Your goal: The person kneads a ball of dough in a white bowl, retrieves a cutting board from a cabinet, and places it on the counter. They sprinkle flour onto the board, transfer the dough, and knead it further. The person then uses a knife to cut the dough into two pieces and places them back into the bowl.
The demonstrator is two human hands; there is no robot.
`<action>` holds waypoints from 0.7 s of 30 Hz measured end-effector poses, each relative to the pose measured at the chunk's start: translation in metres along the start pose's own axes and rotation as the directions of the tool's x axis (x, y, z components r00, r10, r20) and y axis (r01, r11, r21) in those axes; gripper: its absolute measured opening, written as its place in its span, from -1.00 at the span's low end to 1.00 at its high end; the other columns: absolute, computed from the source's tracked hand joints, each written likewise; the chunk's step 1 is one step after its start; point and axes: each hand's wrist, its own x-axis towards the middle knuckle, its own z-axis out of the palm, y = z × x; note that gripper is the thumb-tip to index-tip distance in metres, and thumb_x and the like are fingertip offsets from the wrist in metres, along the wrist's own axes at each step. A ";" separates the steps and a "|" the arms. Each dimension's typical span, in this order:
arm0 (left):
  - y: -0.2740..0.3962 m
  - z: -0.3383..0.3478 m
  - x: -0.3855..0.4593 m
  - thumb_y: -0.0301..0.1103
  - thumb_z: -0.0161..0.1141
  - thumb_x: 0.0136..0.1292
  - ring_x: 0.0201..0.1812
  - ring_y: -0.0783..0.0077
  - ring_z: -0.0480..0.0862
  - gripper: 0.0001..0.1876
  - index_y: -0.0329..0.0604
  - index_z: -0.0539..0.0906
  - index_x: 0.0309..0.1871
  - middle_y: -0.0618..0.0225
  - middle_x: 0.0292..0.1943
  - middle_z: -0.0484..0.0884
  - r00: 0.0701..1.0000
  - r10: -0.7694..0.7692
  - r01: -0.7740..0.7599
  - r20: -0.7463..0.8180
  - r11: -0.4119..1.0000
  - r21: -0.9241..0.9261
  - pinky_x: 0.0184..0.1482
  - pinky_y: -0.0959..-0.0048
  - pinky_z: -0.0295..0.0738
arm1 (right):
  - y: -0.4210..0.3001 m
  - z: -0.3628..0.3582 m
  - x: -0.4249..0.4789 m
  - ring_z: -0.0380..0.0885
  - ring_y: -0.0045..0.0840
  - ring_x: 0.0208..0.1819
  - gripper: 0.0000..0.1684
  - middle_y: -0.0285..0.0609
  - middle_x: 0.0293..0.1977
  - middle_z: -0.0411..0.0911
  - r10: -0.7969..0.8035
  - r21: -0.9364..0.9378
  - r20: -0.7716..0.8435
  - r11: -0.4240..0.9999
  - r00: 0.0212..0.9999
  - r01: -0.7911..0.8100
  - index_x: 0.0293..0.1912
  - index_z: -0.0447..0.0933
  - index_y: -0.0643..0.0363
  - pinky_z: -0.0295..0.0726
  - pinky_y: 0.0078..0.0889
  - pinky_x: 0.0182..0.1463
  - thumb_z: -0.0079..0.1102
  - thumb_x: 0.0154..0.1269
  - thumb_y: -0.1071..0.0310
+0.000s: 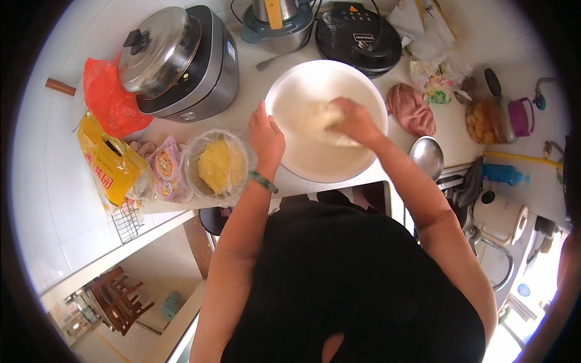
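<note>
A large white basin (327, 165) stands on the counter in front of me, with a pale lump of dough (320, 120) inside, blurred by motion. My right hand (356, 121) grips the dough at its right side. At the basin's left rim rests my left hand (266, 136), its palm against the outer wall and fingers extended, with a green bracelet on the wrist. Left of that hand sits a bowl covered in clear plastic film (193, 181), holding a yellow mass (220, 165) that looks like dough.
Behind the basin are a black electric griddle (358, 41) and a steel-bowled food chopper (283, 38). A rice cooker (218, 72) with a metal lid (159, 45) stands back left. A pink cloth (411, 109) and a steel bowl (426, 158) lie right. Packets (167, 168) line the left.
</note>
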 end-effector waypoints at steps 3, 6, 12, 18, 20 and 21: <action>-0.003 0.003 0.001 -0.48 -0.02 0.32 0.18 -0.05 0.39 -0.55 -0.24 0.30 0.28 0.02 0.14 0.43 1.000 0.028 -0.028 -0.009 0.999 -0.046 0.19 0.11 0.29 | -0.007 -0.034 0.008 0.55 -0.47 -0.10 -0.36 -0.14 -0.12 0.59 0.231 0.326 -0.198 0.932 0.952 -0.159 0.01 0.46 0.30 0.50 -0.44 0.04 0.52 -0.08 0.31; -0.015 0.006 0.003 -0.41 -0.02 0.35 0.21 -0.07 0.36 -0.53 -0.29 0.27 0.31 -0.08 0.20 0.37 1.000 -0.008 0.010 0.019 0.993 -0.121 0.22 0.13 0.27 | -0.072 -0.077 -0.006 0.58 -0.51 -0.12 -0.38 -0.12 -0.11 0.59 0.362 0.724 -0.270 0.687 0.892 -0.060 0.05 0.41 0.32 0.56 -0.45 -0.02 0.46 -0.02 0.47; 0.054 -0.023 0.001 0.01 -0.14 0.44 0.40 0.10 0.17 -0.33 -0.26 0.09 0.44 -0.02 0.40 0.15 0.959 0.114 0.072 0.261 0.790 -0.608 0.39 0.22 0.05 | -0.143 -0.106 -0.078 0.58 -0.24 -0.04 -0.26 0.04 -0.03 0.53 0.459 0.778 -0.543 0.591 0.703 0.215 0.16 0.29 0.36 0.55 -0.18 0.11 0.42 0.01 0.39; 0.146 -0.045 -0.051 0.22 -0.21 0.41 0.28 0.22 0.40 -0.29 -0.16 0.18 0.40 0.11 0.30 0.36 0.598 0.575 0.674 0.559 0.017 -0.738 0.34 0.20 0.26 | -0.185 -0.065 -0.164 0.43 -0.16 0.13 -0.12 0.07 0.04 0.43 0.146 0.113 -0.452 0.988 0.880 -0.106 0.25 0.29 0.26 0.43 -0.25 0.21 0.47 -0.05 0.27; 0.113 -0.013 -0.072 0.05 -0.07 0.41 0.29 0.21 0.40 -0.38 -0.14 0.21 0.39 0.09 0.26 0.40 0.322 0.697 0.944 0.640 -0.186 -0.272 0.35 0.16 0.23 | -0.200 -0.065 -0.192 0.48 -0.17 0.03 -0.20 0.04 -0.02 0.47 0.128 0.119 -0.403 0.989 0.906 -0.087 0.26 0.34 0.14 0.46 -0.27 0.12 0.43 0.02 0.28; 0.116 -0.012 -0.088 0.02 -0.06 0.42 0.31 0.20 0.38 -0.40 -0.12 0.20 0.39 0.09 0.27 0.40 0.329 0.750 0.851 0.573 0.027 -0.525 0.36 0.16 0.21 | -0.199 -0.064 -0.209 0.51 -0.25 -0.02 -0.29 -0.02 -0.06 0.51 0.143 0.170 -0.396 0.982 0.907 -0.080 0.25 0.38 0.11 0.46 -0.32 0.09 0.40 0.10 0.28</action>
